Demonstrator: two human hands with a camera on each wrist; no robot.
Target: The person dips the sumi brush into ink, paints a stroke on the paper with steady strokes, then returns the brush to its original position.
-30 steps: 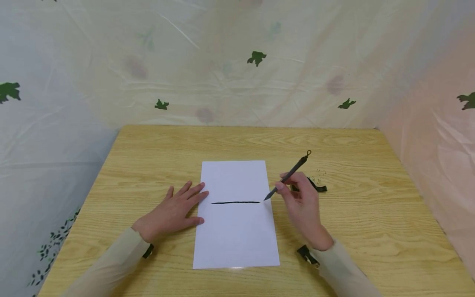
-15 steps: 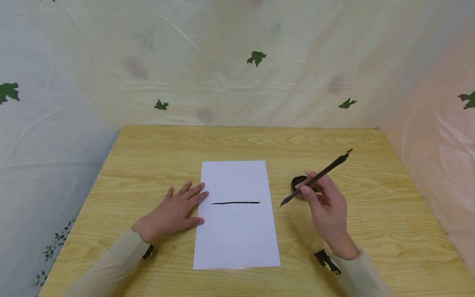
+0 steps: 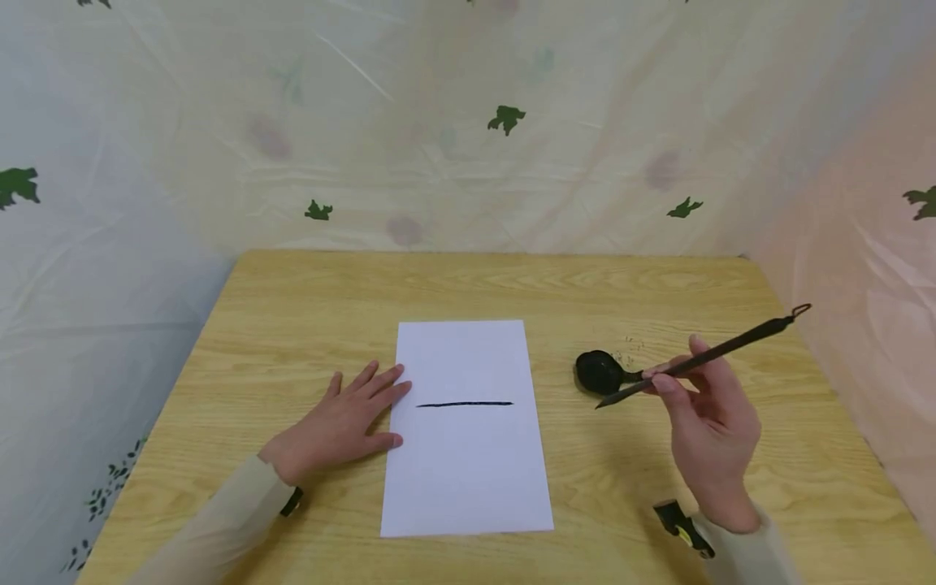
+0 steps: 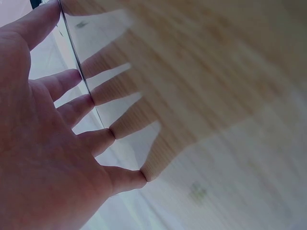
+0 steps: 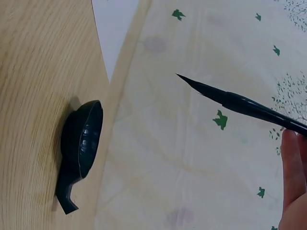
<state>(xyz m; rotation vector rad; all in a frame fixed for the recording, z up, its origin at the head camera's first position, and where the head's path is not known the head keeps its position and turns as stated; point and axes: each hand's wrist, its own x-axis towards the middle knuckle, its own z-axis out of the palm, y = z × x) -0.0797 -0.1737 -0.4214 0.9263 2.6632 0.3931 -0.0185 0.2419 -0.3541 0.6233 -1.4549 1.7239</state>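
Note:
A white sheet of paper [image 3: 468,479] lies on the table with one black horizontal stroke [image 3: 465,404] across its middle. My left hand [image 3: 340,431] rests flat with fingers spread, its fingertips on the paper's left edge. To the right of the paper, my right hand [image 3: 712,431] pinches a dark calligraphy brush [image 3: 738,341] between thumb and fingers. The brush leans, its pointed tip down and to the left, close to a small black dish [image 3: 600,372] with a short handle. In the right wrist view the brush tip [image 5: 199,86] is in the air, apart from the dish [image 5: 79,139].
The wood-grained table [image 3: 307,301] reaches back to a pale curtain [image 3: 409,122] with green leaf-like prints. Small dark specks [image 3: 630,345] dot the table behind the dish. Black straps [image 3: 683,528] are on both wrists.
My right hand has carried the brush from the stroke's right end, off the paper and rightward towards the dish, which is now uncovered. The left hand has stayed in place.

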